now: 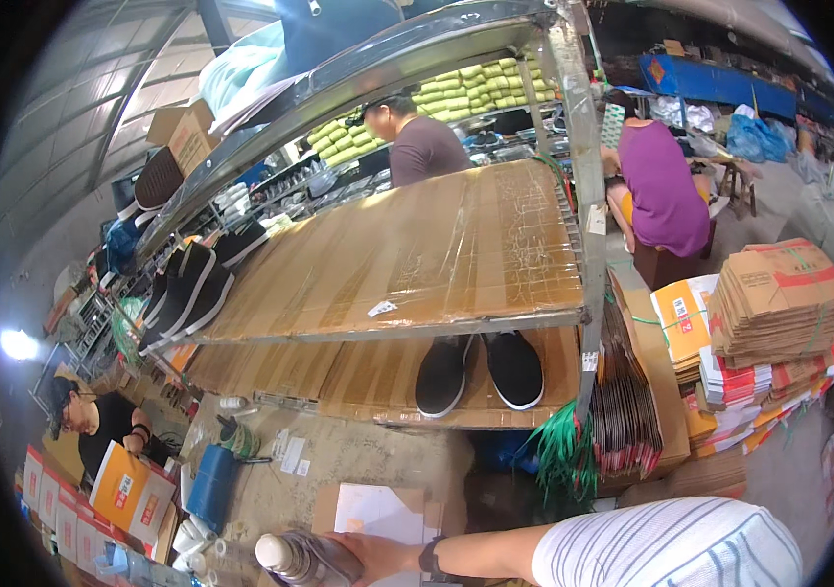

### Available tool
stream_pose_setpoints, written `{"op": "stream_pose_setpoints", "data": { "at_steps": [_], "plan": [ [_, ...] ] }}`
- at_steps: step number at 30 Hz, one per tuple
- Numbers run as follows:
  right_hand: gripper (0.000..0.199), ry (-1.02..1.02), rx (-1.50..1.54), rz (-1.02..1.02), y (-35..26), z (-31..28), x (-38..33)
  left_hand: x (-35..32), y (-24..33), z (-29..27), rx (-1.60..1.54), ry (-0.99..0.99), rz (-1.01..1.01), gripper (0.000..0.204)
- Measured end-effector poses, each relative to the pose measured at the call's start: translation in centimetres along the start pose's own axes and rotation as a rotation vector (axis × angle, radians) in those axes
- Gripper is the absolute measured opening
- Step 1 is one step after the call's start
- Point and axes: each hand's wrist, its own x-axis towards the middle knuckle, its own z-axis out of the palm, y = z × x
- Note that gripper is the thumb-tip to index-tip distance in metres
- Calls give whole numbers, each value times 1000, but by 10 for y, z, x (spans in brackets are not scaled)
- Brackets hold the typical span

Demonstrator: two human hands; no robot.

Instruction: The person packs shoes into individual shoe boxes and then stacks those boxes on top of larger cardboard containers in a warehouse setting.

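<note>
My right hand (pixel 378 558), at the end of a striped sleeve with a dark band at the wrist, is closed around a grey bottle with a pale rounded cap (pixel 283 554). The bottle is at the lower edge, and its bottom is cut off. Just behind my hand, a white sheet (pixel 373 511) lies on brown cardboard on the worktable (pixel 339 440). My left hand is out of view.
Above the table rises a metal rack (pixel 588 196) with cardboard-covered shelves. Black slip-on shoes (pixel 513 370) stand on its lower shelf, more (pixel 187 289) at its upper left. Green straps (pixel 566 445) hang beside flattened boxes (pixel 625 401). A blue roll (pixel 211 486) is left; three people work nearby.
</note>
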Motion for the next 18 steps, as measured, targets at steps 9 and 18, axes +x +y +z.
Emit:
{"op": "stream_pose_setpoints", "data": {
  "at_steps": [9, 18],
  "plan": [
    [108, 2, -11, -14, -11, -5, 2, 5, -4, 1, -2, -42, -27, 77],
    [108, 5, -20, -4, -9, -4, 0, 7, -1, 2, -15, -73, -58, 78]
  ]
}}
